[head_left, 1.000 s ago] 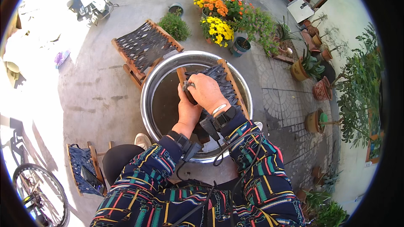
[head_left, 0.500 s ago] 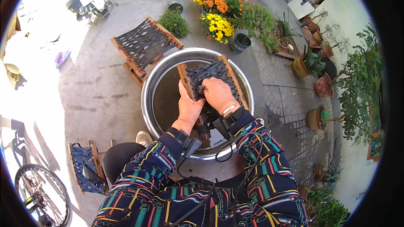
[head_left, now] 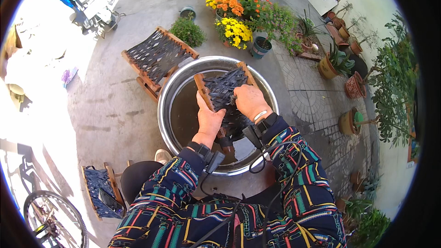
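Note:
A folding stool point(head_left: 224, 85) with wooden rails and a seat of woven black straps is tilted inside a wide metal basin point(head_left: 171, 137) of murky water. Its lower part dips into the basin. My left hand point(head_left: 209, 118) grips the stool's left wooden rail, thumb lying over the straps. On the right side of the seat, my right hand point(head_left: 250, 102) is closed with its knuckles up, pressing a small dark wad point(head_left: 233, 100) against the straps. The fingers hide most of that wad, so its kind is unclear.
A second strap-seated stool point(head_left: 158, 57) stands at the basin's upper left, another point(head_left: 102, 190) at lower left near a bicycle wheel point(head_left: 55, 222). Flowerpots point(head_left: 261, 47) sit beyond the basin, more along the right wall. A cable point(head_left: 294, 143) hangs between my wrists.
My right hand has moved right across the straps, away from my left hand, with the dark wad. My left hand still holds the rail. The whole view has shifted slightly.

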Action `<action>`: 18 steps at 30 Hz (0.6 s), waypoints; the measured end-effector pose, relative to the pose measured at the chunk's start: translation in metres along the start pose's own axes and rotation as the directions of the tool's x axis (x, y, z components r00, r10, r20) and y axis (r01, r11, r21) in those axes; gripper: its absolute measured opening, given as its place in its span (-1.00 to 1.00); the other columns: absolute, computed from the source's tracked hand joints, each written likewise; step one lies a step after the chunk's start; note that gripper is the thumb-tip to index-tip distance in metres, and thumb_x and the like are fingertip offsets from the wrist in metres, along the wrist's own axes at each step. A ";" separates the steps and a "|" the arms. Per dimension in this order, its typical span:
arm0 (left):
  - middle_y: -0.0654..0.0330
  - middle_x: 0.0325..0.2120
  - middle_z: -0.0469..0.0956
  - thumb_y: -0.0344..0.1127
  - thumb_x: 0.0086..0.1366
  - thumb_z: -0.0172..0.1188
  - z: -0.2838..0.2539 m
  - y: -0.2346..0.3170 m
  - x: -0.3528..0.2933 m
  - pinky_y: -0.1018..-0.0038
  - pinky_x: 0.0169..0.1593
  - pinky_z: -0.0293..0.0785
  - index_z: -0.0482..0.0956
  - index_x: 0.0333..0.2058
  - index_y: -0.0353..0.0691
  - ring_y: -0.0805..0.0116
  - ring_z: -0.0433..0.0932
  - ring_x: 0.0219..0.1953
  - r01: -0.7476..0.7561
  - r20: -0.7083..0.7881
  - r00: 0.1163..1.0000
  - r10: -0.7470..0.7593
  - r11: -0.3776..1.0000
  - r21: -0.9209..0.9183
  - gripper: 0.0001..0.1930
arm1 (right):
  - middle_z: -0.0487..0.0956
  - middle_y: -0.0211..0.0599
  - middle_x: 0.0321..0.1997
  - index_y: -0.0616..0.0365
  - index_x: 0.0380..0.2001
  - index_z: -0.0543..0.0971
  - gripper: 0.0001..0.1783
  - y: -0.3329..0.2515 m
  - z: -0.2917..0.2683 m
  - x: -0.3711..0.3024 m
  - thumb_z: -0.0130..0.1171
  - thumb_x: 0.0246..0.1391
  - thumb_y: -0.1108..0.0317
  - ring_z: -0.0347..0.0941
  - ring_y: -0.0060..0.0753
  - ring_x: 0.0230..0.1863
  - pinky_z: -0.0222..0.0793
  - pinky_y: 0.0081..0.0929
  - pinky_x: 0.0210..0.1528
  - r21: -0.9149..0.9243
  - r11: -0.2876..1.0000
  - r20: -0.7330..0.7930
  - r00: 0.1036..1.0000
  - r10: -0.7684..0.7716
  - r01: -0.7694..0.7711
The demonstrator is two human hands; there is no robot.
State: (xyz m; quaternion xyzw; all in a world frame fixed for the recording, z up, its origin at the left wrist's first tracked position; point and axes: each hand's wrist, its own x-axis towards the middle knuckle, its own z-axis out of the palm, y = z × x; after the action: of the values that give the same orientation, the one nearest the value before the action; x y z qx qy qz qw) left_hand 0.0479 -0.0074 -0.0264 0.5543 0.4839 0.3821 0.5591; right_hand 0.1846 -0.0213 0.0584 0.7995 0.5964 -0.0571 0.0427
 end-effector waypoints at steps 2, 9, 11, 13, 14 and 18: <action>-0.10 0.11 0.49 -0.48 0.06 0.40 0.001 0.002 0.002 0.29 0.16 0.48 -0.20 0.45 -0.08 -0.01 0.55 0.11 -0.098 -0.010 0.995 0.099 0.995 0.016 0.11 | 0.62 -0.03 -0.22 0.15 -0.25 0.66 -0.80 0.003 0.005 0.004 0.21 0.04 0.35 0.55 0.07 -0.08 0.45 -0.11 0.01 0.206 0.967 -0.104 0.986 -0.131 0.151; -0.01 0.09 0.48 -0.50 0.02 0.40 -0.003 0.005 0.000 0.30 0.17 0.47 -0.13 0.45 -0.06 0.15 0.53 0.08 0.064 0.047 0.997 -0.061 0.996 -0.069 0.10 | 0.60 -0.10 -0.19 0.09 -0.23 0.66 -0.80 0.005 0.015 0.004 0.20 0.05 0.37 0.54 0.06 -0.06 0.44 -0.10 0.03 0.275 0.937 -0.055 0.976 -0.210 0.217; 0.00 0.08 0.48 -0.52 0.02 0.39 -0.002 0.004 0.000 0.30 0.17 0.47 -0.15 0.45 -0.07 0.16 0.53 0.09 -0.012 0.013 1.000 0.013 0.998 -0.066 0.11 | 0.61 -0.10 -0.18 0.08 -0.26 0.67 -0.82 0.012 0.009 0.006 0.22 0.03 0.37 0.54 0.05 -0.07 0.45 -0.10 0.02 0.116 0.979 -0.075 0.985 -0.158 0.166; -0.04 0.09 0.49 -0.52 0.04 0.39 -0.001 0.003 0.001 0.30 0.17 0.47 -0.19 0.46 -0.07 0.09 0.54 0.09 -0.025 0.016 1.000 0.025 0.999 -0.046 0.12 | 0.60 -0.08 -0.18 0.09 -0.29 0.65 -0.84 0.012 0.004 0.012 0.25 0.02 0.36 0.54 0.06 -0.09 0.45 -0.10 0.00 0.090 0.995 -0.069 0.997 -0.045 0.051; -0.09 0.09 0.50 -0.51 0.06 0.38 0.000 0.003 0.002 0.28 0.17 0.47 -0.24 0.46 -0.06 0.02 0.56 0.08 -0.024 0.027 0.999 0.025 0.999 -0.048 0.13 | 0.60 -0.08 -0.19 0.12 -0.28 0.64 -0.84 0.009 0.003 0.016 0.25 0.04 0.35 0.53 0.07 -0.09 0.44 -0.09 0.00 0.187 0.970 -0.154 0.980 -0.124 0.153; -0.11 0.15 0.47 -0.55 0.09 0.35 0.001 0.002 0.002 0.30 0.19 0.45 -0.30 0.46 -0.08 0.03 0.55 0.13 -0.030 0.037 0.999 0.030 1.000 0.005 0.13 | 0.56 -0.10 -0.24 0.14 -0.27 0.62 -0.84 -0.017 0.002 0.031 0.21 0.06 0.37 0.51 0.03 -0.08 0.45 -0.14 0.02 0.306 0.716 -0.429 0.763 -0.484 0.627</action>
State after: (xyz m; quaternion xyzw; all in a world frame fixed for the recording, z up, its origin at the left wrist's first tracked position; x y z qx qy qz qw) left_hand 0.0492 -0.0059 -0.0251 0.5701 0.4661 0.3787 0.5607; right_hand 0.1770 0.0125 0.0521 0.5663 0.7818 -0.0685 -0.2517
